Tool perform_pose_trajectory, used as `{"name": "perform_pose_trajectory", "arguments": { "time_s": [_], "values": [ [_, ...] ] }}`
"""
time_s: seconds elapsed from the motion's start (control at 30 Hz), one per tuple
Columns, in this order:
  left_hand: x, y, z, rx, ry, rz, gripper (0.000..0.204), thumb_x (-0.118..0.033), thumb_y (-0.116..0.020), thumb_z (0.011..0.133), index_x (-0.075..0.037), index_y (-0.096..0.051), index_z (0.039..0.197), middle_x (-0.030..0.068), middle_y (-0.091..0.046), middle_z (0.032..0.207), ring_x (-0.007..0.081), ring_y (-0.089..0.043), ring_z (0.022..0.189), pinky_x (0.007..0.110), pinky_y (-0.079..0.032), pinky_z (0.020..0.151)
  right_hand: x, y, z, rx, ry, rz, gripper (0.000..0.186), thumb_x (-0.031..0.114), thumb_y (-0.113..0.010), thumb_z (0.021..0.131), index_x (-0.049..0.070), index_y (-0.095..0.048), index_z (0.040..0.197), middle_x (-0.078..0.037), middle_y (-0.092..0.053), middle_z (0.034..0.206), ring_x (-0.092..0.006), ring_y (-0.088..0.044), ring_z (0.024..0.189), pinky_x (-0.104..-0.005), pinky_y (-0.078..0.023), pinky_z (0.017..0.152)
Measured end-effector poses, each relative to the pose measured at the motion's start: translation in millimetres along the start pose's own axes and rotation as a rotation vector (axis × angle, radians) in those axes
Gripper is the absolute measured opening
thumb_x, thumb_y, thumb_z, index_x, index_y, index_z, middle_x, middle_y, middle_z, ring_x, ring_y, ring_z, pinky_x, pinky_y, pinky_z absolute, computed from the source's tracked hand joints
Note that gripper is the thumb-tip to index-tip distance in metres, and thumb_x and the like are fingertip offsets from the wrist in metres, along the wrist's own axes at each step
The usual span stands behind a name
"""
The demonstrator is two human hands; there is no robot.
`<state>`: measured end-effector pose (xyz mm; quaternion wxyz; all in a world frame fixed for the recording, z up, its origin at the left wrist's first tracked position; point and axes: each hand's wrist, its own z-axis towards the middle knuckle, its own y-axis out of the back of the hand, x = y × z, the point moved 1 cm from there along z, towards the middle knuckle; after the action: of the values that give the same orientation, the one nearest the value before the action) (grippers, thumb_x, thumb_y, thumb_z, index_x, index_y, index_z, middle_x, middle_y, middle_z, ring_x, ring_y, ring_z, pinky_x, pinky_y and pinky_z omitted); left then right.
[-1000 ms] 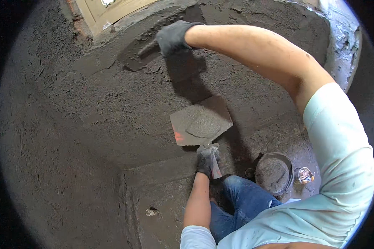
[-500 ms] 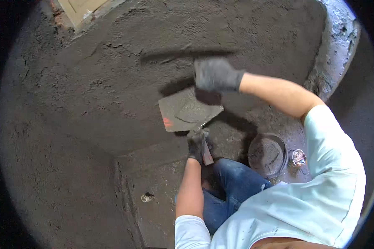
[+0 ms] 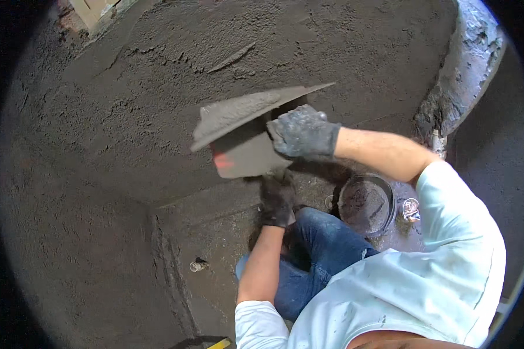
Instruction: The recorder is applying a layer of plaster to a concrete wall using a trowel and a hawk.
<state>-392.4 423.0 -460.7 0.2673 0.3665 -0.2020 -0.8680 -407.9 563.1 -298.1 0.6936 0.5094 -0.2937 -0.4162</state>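
Note:
My right hand (image 3: 305, 132), in a dirty dark grey glove, is wrapped round the handle of a long plastering trowel (image 3: 308, 92). Wet grey mortar (image 3: 241, 110) lies along the trowel's blade, which is tilted close to the rough plastered wall. Below it, my gloved left hand (image 3: 278, 200) grips a broad flat square trowel (image 3: 251, 156) with an orange-red mark at its left corner. The plastering trowel overlaps this blade in view; I cannot tell whether they touch. Most of the square trowel's handle is hidden by my left hand.
A round black bucket (image 3: 392, 210) with mortar stands right of my knee. Beside it is a small can (image 3: 410, 208) with mixed bits in it. A short pipe stub (image 3: 198, 266) sticks up from the floor at left. A yellow-edged object (image 3: 220, 344) shows at the bottom.
The plastering trowel has turned and now shows mortar along its blade. My right hand has come slightly lower. The mortar seen on the square trowel is no longer visible on its exposed part.

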Motion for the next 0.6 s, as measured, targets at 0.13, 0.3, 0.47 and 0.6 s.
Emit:
{"name": "perform_pose_trajectory", "arguments": {
  "time_s": [0.13, 0.3, 0.47, 0.6],
  "values": [
    [6, -18, 3, 0.215, 0.154, -0.172, 0.022, -0.019, -0.061, 0.075, -0.002, -0.062, 0.089, 0.0152, -0.064, 0.084, 0.0284, -0.060, 0.073, 0.037, -0.047, 0.065, -14, -19, 13, 0.064, 0.058, 0.020, 0.033, 0.029, -0.049, 0.082, -0.002, -0.058, 0.075, -0.012, -0.052, 0.051, -0.0341, -0.060, 0.057, -0.0452, -0.048, 0.055],
    [29, 5, 14, 0.111, 0.399, -0.535, 0.019, -0.020, -0.061, 0.076, -0.003, -0.063, 0.084, 0.0148, -0.063, 0.079, 0.0280, -0.059, 0.069, 0.037, -0.046, 0.061, -20, 26, 2, 0.164, -0.033, -0.191, 0.028, 0.028, -0.049, 0.081, 0.002, -0.058, 0.078, -0.012, -0.057, 0.060, -0.0307, -0.058, 0.056, -0.0426, -0.047, 0.053],
    [6, 35, 35, -0.169, -0.294, -0.066, 0.011, -0.011, -0.065, 0.073, -0.004, -0.059, 0.078, 0.0031, -0.057, 0.069, 0.0158, -0.054, 0.054, 0.029, -0.043, 0.047, -27, 54, 6, -0.030, 0.047, -0.132, 0.024, 0.027, -0.051, 0.079, 0.004, -0.058, 0.081, -0.013, -0.059, 0.064, -0.0297, -0.060, 0.060, -0.0437, -0.047, 0.054],
    [-15, 32, 15, 0.009, -0.279, 0.189, 0.010, -0.012, -0.064, 0.073, -0.004, -0.058, 0.076, 0.0031, -0.056, 0.067, 0.0172, -0.053, 0.052, 0.029, -0.042, 0.046, -11, 80, 57, -0.044, 0.063, -0.126, 0.020, 0.021, -0.048, 0.080, 0.005, -0.059, 0.085, -0.015, -0.062, 0.072, -0.0302, -0.063, 0.069, -0.0422, -0.050, 0.062]
  ]
}}
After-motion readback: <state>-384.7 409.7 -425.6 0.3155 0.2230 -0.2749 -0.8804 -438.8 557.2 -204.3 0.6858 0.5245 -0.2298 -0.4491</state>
